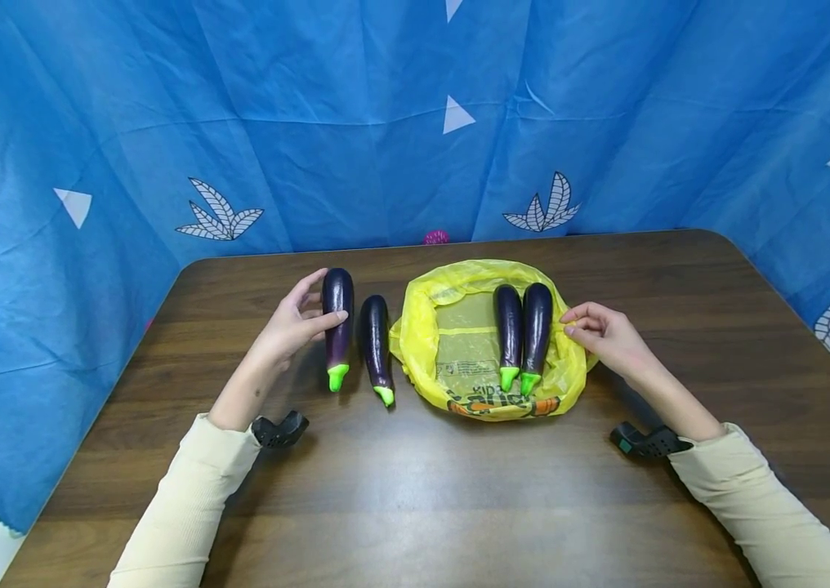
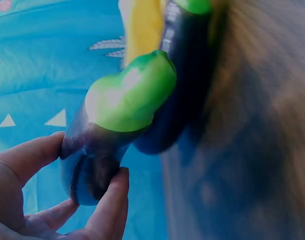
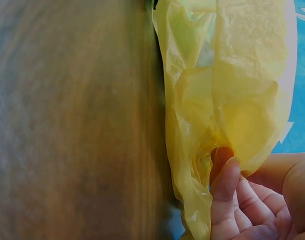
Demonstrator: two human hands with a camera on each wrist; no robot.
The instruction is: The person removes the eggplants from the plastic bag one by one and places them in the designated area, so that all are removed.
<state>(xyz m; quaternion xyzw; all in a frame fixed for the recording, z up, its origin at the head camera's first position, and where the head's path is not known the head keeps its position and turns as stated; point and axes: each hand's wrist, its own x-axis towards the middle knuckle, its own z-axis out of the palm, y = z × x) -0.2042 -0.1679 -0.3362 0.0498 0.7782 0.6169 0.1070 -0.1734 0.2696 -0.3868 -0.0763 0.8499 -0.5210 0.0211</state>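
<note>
My left hand grips a dark purple eggplant with a bright green stem end, thumb on one side and fingers on the other. In the left wrist view the held eggplant points its green cap towards the camera. Just right of it, a second eggplant lies on the table. A yellow plastic bag lies with its mouth spread wide and its rim rolled out. Inside, at its right side, two eggplants lie side by side. My right hand pinches the bag's right rim between thumb and fingers.
The wooden table has its far edge against a blue curtain with white triangles and leaf prints. Black wrist cameras sit on both forearms, close above the tabletop.
</note>
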